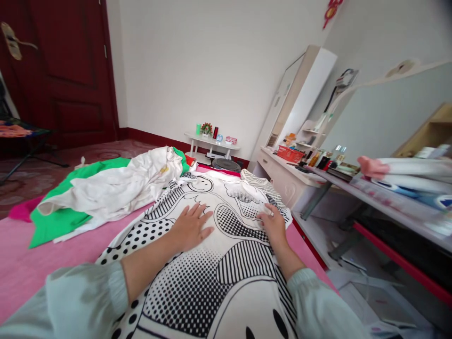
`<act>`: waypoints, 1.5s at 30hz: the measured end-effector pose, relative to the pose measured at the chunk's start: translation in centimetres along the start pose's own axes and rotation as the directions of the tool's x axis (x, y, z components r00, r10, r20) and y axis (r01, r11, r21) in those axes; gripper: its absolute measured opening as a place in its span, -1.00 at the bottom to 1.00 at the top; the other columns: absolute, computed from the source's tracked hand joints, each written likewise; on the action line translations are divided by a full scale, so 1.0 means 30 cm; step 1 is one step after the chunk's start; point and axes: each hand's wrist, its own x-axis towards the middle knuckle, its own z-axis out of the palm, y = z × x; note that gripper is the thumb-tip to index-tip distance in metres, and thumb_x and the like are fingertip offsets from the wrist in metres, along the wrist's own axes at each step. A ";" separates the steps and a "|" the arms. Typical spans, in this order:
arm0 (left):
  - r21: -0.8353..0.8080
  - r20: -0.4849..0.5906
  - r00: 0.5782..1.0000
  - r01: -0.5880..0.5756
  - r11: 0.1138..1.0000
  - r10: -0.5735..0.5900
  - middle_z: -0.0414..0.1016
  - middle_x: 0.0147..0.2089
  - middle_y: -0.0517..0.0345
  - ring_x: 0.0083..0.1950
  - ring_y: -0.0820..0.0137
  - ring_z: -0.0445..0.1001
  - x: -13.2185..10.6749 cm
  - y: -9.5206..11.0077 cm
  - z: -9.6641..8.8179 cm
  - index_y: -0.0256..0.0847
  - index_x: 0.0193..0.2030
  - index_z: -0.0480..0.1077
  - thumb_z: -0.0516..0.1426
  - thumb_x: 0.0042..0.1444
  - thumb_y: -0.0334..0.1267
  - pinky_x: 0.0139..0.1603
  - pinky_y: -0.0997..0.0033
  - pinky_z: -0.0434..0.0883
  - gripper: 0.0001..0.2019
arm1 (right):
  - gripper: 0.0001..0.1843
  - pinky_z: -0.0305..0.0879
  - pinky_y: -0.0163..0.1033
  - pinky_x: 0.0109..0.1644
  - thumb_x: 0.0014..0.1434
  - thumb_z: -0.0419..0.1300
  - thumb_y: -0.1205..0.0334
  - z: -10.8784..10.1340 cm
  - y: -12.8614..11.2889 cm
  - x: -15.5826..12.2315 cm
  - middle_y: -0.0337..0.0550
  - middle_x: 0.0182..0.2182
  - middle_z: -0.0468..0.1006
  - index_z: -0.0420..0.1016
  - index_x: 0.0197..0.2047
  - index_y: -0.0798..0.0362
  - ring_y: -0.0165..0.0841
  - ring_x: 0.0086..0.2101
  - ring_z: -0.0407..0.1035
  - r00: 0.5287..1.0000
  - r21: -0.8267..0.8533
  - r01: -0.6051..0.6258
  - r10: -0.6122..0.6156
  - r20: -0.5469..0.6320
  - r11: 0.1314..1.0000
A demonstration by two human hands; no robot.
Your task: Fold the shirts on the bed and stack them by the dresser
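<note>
A white garment (215, 263) printed with black dots, stripes and cartoon faces lies spread on a pink bed (21, 263). My left hand (192, 226) rests flat on its middle, fingers stretched out and holding nothing. My right hand (271, 221) presses on the cloth near its right edge, fingers curled slightly down onto a fold there. Both sleeves are pale green.
A heap of white clothes (116, 188) on a green cloth (60, 219) lies at the left of the bed. A dressing table (286, 172) with bottles and a red basket (290, 153) stands right, a metal shelf (388, 202) nearer. A low white table (212, 143) and dark door (67, 70) stand beyond.
</note>
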 end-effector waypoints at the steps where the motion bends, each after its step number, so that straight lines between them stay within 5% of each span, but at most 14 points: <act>1: -0.002 0.001 1.000 0.001 1.000 -0.001 -0.19 0.45 0.03 0.43 0.07 -0.26 -0.001 0.002 -0.003 -0.06 0.38 -0.03 -0.29 0.25 0.21 0.34 -0.13 -0.21 -0.34 | -0.38 0.46 -0.07 -0.26 0.17 -0.04 0.14 -0.017 0.018 0.042 0.04 -0.25 0.61 0.16 0.29 0.14 -0.15 -0.36 0.52 0.999 -0.001 -0.043 0.043 -0.027 0.999; 6: -0.004 0.024 1.000 0.012 1.000 -0.012 -0.23 0.45 0.04 0.44 0.09 -0.29 -0.006 0.011 -0.018 -0.05 0.39 -0.05 -0.32 0.25 0.21 0.35 -0.11 -0.23 -0.34 | -0.35 0.39 -0.19 -0.41 -0.04 0.16 0.22 -0.082 0.117 0.257 -0.03 -0.42 0.60 0.31 0.16 0.19 -0.22 -0.51 0.49 0.966 -0.226 -0.192 0.144 -0.213 0.955; 9: -0.010 0.034 0.999 0.020 1.000 -0.019 -0.25 0.45 0.05 0.44 0.09 -0.30 -0.007 0.014 -0.027 -0.06 0.39 -0.06 -0.31 0.26 0.19 0.35 -0.12 -0.23 -0.35 | -0.38 0.34 -0.21 -0.46 -0.15 0.24 0.19 -0.099 0.169 0.326 -0.14 -0.57 0.55 0.41 0.03 0.21 -0.22 -0.54 0.46 0.971 -0.399 -0.237 0.198 -0.137 0.886; 12: -0.023 0.045 0.999 0.025 0.999 -0.024 -0.26 0.46 0.04 0.44 0.07 -0.31 -0.007 0.018 -0.039 -0.07 0.39 -0.05 -0.31 0.25 0.19 0.35 -0.14 -0.23 -0.34 | -0.66 0.32 -0.19 -0.41 -0.04 0.18 0.07 -0.126 0.202 0.363 -0.15 -0.65 0.51 0.56 -0.26 0.12 -0.19 -0.50 0.46 0.984 -0.446 -0.177 0.174 -0.049 0.877; 16: -0.039 0.082 0.996 0.034 0.999 -0.031 -0.31 0.46 0.05 0.44 0.06 -0.36 -0.007 0.021 -0.051 -0.07 0.40 -0.08 -0.32 0.25 0.19 0.35 -0.15 -0.27 -0.34 | -0.66 0.30 -0.10 -0.28 0.04 0.11 0.09 -0.166 0.222 0.407 0.02 -0.50 0.58 0.59 -0.30 0.13 -0.06 -0.32 0.47 0.963 -0.530 -0.226 0.108 -0.245 0.817; 18: -0.044 0.081 0.996 0.033 0.998 -0.030 -0.31 0.46 0.05 0.44 0.06 -0.36 -0.006 0.020 -0.051 -0.07 0.40 -0.08 -0.31 0.25 0.18 0.35 -0.17 -0.27 -0.34 | -0.68 0.30 -0.09 -0.26 0.02 0.10 0.21 -0.161 0.212 0.426 0.11 -0.39 0.58 0.60 -0.24 0.16 -0.04 -0.29 0.46 0.964 -0.563 -0.235 0.117 -0.238 0.792; 23: -0.059 0.069 0.997 0.024 0.998 -0.020 -0.30 0.46 0.04 0.44 0.05 -0.38 -0.004 0.016 -0.048 -0.08 0.40 -0.07 -0.31 0.25 0.19 0.35 -0.18 -0.28 -0.34 | -0.56 0.30 -0.03 -0.19 0.05 0.02 0.27 -0.046 0.068 0.449 0.22 -0.08 0.46 0.52 -0.03 0.14 0.00 -0.14 0.39 0.955 -0.585 -0.183 0.002 -0.296 0.790; 26: -0.071 0.094 0.995 0.038 0.997 -0.032 -0.31 0.46 0.05 0.44 0.06 -0.41 -0.004 0.018 -0.057 -0.07 0.40 -0.09 -0.32 0.24 0.20 0.36 -0.17 -0.30 -0.32 | -0.61 0.29 -0.05 -0.03 0.16 -0.05 0.22 0.060 -0.046 0.439 0.06 -0.10 0.51 0.53 -0.08 0.08 -0.13 -0.12 0.39 0.959 -0.544 0.167 -0.264 -0.104 0.822; 29: -0.075 0.129 0.991 0.052 0.996 -0.042 -0.34 0.46 0.04 0.44 0.07 -0.43 -0.003 0.020 -0.064 -0.09 0.41 -0.11 -0.33 0.24 0.20 0.36 -0.16 -0.32 -0.31 | -0.59 0.07 0.02 0.21 0.25 -0.07 0.10 0.156 -0.067 0.427 -0.06 0.05 0.46 0.46 0.04 -0.01 -0.15 0.08 0.26 0.867 -0.459 0.498 -0.427 0.257 0.736; 34: -0.063 0.109 0.993 0.044 0.997 -0.037 -0.37 0.46 0.07 0.44 0.06 -0.43 0.004 0.012 -0.048 -0.08 0.41 -0.12 -0.33 0.24 0.20 0.35 -0.16 -0.36 -0.32 | -0.36 -0.10 0.29 0.23 0.29 -0.21 -0.10 0.243 0.048 0.461 0.03 0.32 0.05 0.10 0.31 0.06 -0.06 0.28 -0.08 0.925 -0.587 0.264 -0.030 0.378 0.765; 36: -0.061 0.113 0.993 0.048 0.997 -0.041 -0.37 0.46 0.09 0.44 0.07 -0.43 0.005 0.010 -0.043 -0.07 0.41 -0.12 -0.33 0.24 0.20 0.35 -0.15 -0.36 -0.32 | -0.30 -0.11 0.29 0.24 0.28 -0.22 -0.15 0.247 0.056 0.475 0.06 0.33 -0.01 0.05 0.33 0.09 -0.05 0.30 -0.12 0.919 -0.594 0.229 0.030 0.393 0.771; 39: -0.060 0.120 0.992 0.049 0.997 -0.042 -0.36 0.46 0.09 0.44 0.09 -0.42 0.005 0.009 -0.043 -0.07 0.40 -0.11 -0.33 0.23 0.21 0.36 -0.12 -0.35 -0.31 | -0.27 -0.06 0.23 0.24 0.24 -0.14 -0.19 0.214 0.006 0.461 0.10 0.32 0.02 0.10 0.31 0.11 -0.02 0.28 -0.07 0.894 -0.573 0.246 0.045 0.445 0.782; 42: -0.054 0.112 0.993 0.040 0.998 -0.034 -0.34 0.46 0.07 0.44 0.09 -0.39 0.005 0.006 -0.041 -0.07 0.40 -0.10 -0.32 0.23 0.22 0.36 -0.11 -0.33 -0.31 | -0.39 0.08 -0.04 0.23 0.22 -0.06 -0.13 0.125 -0.055 0.400 -0.02 0.22 0.27 0.30 0.21 0.03 -0.14 0.19 0.16 0.861 -0.473 0.347 -0.075 0.504 0.810; 45: -0.050 0.090 0.996 0.032 0.998 -0.027 -0.30 0.46 0.06 0.44 0.09 -0.36 0.005 0.002 -0.031 -0.08 0.40 -0.08 -0.33 0.23 0.22 0.35 -0.11 -0.31 -0.31 | -0.58 0.21 -0.20 0.07 0.24 -0.05 0.00 -0.008 -0.084 0.301 -0.10 -0.02 0.53 0.51 -0.04 0.00 -0.23 -0.02 0.38 0.892 -0.435 0.379 -0.199 0.405 0.817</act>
